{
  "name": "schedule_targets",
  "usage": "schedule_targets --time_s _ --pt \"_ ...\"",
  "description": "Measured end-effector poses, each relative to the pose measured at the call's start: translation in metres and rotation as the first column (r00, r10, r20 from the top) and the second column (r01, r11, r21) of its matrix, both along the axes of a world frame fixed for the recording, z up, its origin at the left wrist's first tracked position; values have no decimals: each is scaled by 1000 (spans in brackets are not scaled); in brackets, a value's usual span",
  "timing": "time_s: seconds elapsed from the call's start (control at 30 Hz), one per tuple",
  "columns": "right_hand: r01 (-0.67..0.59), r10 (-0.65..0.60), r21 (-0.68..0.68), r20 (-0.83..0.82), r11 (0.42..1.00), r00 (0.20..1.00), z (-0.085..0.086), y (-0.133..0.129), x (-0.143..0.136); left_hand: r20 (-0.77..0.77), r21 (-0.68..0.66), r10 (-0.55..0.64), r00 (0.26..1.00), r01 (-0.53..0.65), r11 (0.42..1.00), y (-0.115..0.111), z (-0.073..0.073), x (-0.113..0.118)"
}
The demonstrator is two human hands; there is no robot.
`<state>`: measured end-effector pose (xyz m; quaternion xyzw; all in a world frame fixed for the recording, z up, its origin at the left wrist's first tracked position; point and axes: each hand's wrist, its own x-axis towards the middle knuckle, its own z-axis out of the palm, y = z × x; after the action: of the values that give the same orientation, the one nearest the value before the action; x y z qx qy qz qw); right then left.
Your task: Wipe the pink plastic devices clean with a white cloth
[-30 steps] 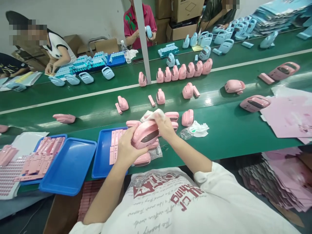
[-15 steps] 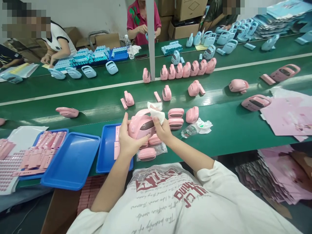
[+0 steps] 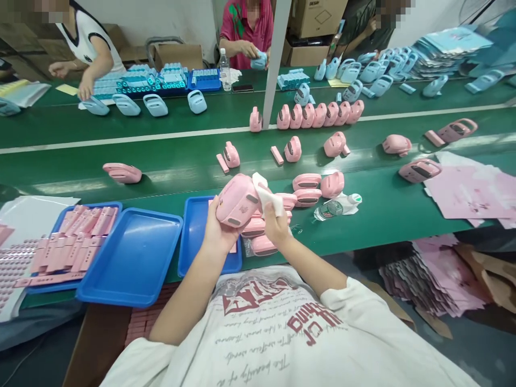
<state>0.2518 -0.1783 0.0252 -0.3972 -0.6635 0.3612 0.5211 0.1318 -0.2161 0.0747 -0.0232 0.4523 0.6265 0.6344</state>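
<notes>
My left hand [image 3: 217, 232] is wrapped around the lower left side of a pink plastic device [image 3: 237, 201], held above the workbench. The face with small print and two dark pads is turned up, and the carry handle is out of sight. Pinched in my right hand [image 3: 277, 226] is a white cloth [image 3: 269, 198], lying against the device's right edge. Below and to the right, several pink devices [image 3: 307, 197] are stacked on the bench, partly covered by my hands. A clear bottle [image 3: 328, 210] lies on its side beside a white wipe.
Blue trays [image 3: 131, 258] stand to my left, one with pink bars [image 3: 74, 244]. Several pink devices [image 3: 293, 149] sit along the green belt [image 3: 181, 177]. A metal post [image 3: 276, 64] rises beyond it. Co-workers handle blue devices [image 3: 155, 105] opposite. Pink sheets [image 3: 471, 191] lie right.
The pink device has been turned over in my hands, from its dark front panel and handle to its printed face. The cloth moved from the handle to the right edge. The camera view shifted slightly.
</notes>
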Motion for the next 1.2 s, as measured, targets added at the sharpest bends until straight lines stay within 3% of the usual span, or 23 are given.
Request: schedule_targets --time_s 0.07,0.13,0.23,0.3,0.33,0.37,0.4,0.47,0.53,0.6,0.7,0.77,0.83,0.9,0.97,1.03,1.07,1.13,1.2 --pt "-87 48 223 178 971 983 0 -9 -10 0 10 -36 999 36 999 -4 -3 -3" --pt "-224 71 398 365 890 928 -5 -15 -18 -149 -29 -128 980 125 992 -8 -7 -7" --pt "-516 185 497 571 698 800 -23 -17 -20 -344 -167 -322 882 280 946 -12 -14 -15" --pt "-645 259 502 636 576 727 -38 -16 -15 -279 -166 -360 891 324 931 -13 -17 -16" --pt "-655 269 509 635 559 724 -45 -17 -12 -193 -119 -333 923 315 942 -13 -18 -15" --pt "-628 260 518 612 580 746 -50 -18 -9 -105 -68 -302 948 296 953 -13 -18 -12" --pt "-562 233 522 565 642 791 -54 -20 -7 -16 -18 -265 964 264 964 -13 -19 -9" --pt "-317 123 468 398 825 909 -56 -28 -6 141 59 -199 970 192 980 -13 -20 1" --pt "-45 -3 265 179 963 984 -50 -33 -6 224 72 -195 955 183 980 -12 -24 11" --pt "64 -66 -31 -42 997 997 -39 -33 -3 266 39 -243 933 242 970 -12 -30 18" --pt "-113 -13 -405 -295 907 955 -19 -17 13 88 23 -290 953 289 957 -13 -45 20" --pt "-262 69 -523 -359 811 931 -10 -2 30 -120 107 -313 942 326 939 -14 -55 15" --pt "-367 212 -543 -327 756 921 -5 11 45 -323 179 -370 871 440 880 -16 -61 6" --pt "-430 375 -494 -212 756 902 -3 22 56 -480 164 -444 757 574 802 -19 -63 -5" --pt "-465 510 -428 -12 775 860 -1 30 62 -597 96 -471 649 641 762 -22 -64 -15" --pt "-510 615 -394 212 765 759 3 38 62 -690 34 -461 558 662 749 -23 -67 -24" --pt "-548 669 -402 288 734 685 5 42 61 -721 22 -452 526 669 743 -22 -70 -28" --pt "-612 758 -450 329 651 564 9 52 55 -753 -13 -436 494 650 760 -18 -83 -37" --pt "-605 776 -497 287 621 561 13 68 45 -767 -144 -438 469 539 830 -10 -103 -51"
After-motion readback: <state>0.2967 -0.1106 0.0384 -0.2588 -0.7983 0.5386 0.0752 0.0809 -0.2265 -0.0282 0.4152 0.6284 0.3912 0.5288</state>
